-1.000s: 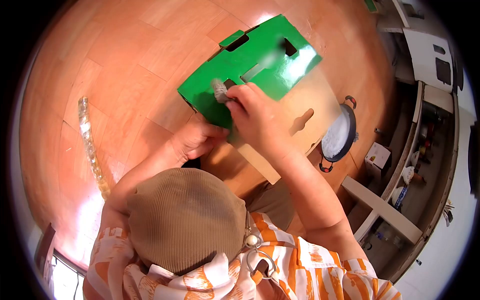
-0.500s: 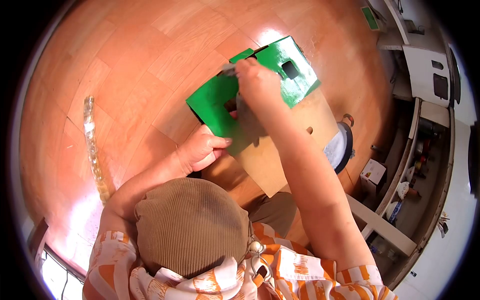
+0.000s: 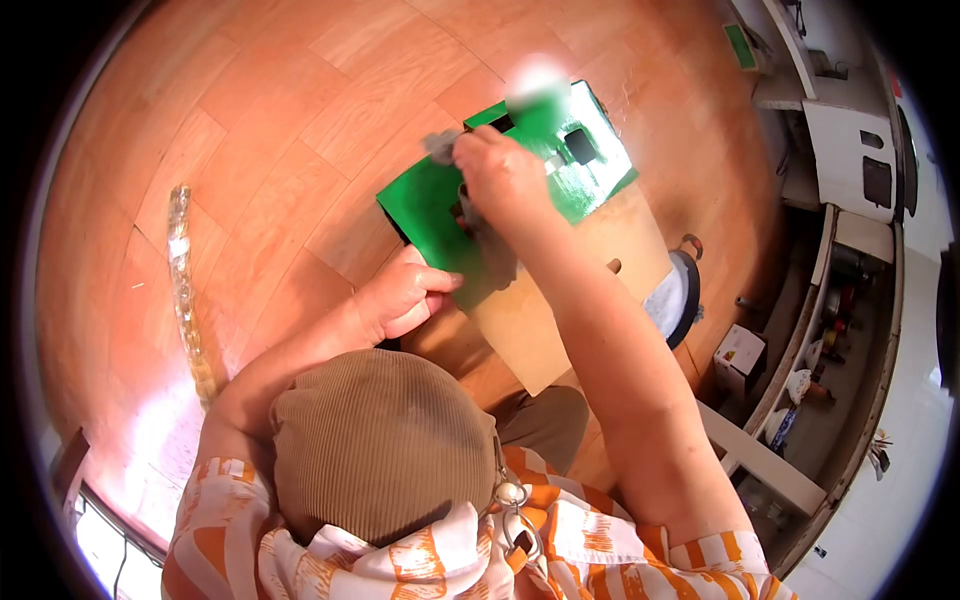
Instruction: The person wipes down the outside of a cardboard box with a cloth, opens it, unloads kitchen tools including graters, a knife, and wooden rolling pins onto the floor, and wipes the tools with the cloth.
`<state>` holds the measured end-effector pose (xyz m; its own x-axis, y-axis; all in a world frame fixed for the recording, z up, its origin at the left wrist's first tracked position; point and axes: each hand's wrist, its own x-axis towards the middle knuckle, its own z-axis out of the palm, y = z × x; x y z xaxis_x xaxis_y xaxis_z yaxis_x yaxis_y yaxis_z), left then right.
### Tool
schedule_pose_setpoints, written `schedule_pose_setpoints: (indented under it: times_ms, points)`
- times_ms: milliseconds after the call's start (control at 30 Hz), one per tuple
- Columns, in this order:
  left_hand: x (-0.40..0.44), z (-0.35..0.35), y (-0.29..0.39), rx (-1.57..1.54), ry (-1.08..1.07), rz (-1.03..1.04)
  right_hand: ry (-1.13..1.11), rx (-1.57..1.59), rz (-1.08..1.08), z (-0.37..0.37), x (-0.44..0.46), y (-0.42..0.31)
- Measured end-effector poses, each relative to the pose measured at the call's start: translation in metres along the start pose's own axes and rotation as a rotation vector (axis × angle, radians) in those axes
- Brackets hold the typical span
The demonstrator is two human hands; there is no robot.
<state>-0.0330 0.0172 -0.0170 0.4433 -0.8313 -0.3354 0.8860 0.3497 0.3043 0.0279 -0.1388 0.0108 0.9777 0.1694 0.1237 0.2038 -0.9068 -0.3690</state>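
A green cardboard box (image 3: 420, 205) with cut-out holes lies on the floor before me, and its plain brown flap (image 3: 535, 340) spreads toward my knees. My left hand (image 3: 405, 297) pinches the box's near left edge between thumb and fingers. Over the green face, my right hand (image 3: 503, 178) is closed on a grey cloth (image 3: 441, 147). Part of the cloth hangs below the palm, slightly blurred. The hand and forearm hide the middle of the box. Its right part shines with reflected light.
A round pan (image 3: 674, 300) rests on the floor, partly behind the flap. To the right are a small white box (image 3: 738, 358) and a low shelf (image 3: 815, 340) with assorted items. A long clear-wrapped strip (image 3: 181, 270) lies at left.
My right hand has shifted slightly left across the green face with the cloth, which now sticks out further past the fingers. My left hand keeps its grip on the box edge.
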Motion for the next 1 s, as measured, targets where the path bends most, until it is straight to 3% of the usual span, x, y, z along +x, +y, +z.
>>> schedule_pose_setpoints:
  times_ms: [33,167,267,400,500,567,633,700,767,833,967,1000]
  points:
    - [-0.002,0.005,0.003,-0.001,0.003,0.004,0.032,-0.034,0.083,0.002,0.003,0.005]
    - [-0.007,0.007,0.007,-0.132,0.082,0.037,0.066,-0.126,0.076,0.006,-0.004,-0.003]
    - [-0.006,0.003,0.006,-0.161,0.082,0.117,0.026,0.148,-0.017,0.006,-0.016,-0.019]
    - [-0.006,0.001,0.000,-0.053,0.225,0.090,-0.154,0.199,-0.275,0.009,-0.023,-0.045]
    - [-0.009,-0.002,0.002,-0.086,0.218,0.069,-0.168,0.253,-0.217,0.007,-0.010,-0.034]
    - [-0.004,-0.002,0.001,-0.030,0.116,0.127,0.001,0.051,-0.098,0.018,0.007,-0.013]
    - [-0.006,0.002,0.004,-0.047,0.136,0.146,0.039,0.106,-0.013,0.017,0.014,-0.011]
    - [-0.006,0.003,0.005,-0.031,0.203,0.096,0.068,0.146,-0.120,0.023,0.005,-0.023]
    - [-0.004,-0.004,0.000,0.020,0.316,0.086,-0.116,0.072,-0.291,0.021,-0.009,-0.044]
    - [-0.007,0.007,0.007,-0.062,0.382,0.085,-0.159,0.131,-0.334,0.019,-0.016,-0.053]
    - [-0.004,-0.002,0.007,0.006,0.286,0.083,-0.154,0.165,-0.209,0.025,0.004,-0.046]
    - [-0.004,-0.003,0.008,0.006,0.277,0.120,-0.050,0.133,-0.142,0.027,0.010,-0.043]
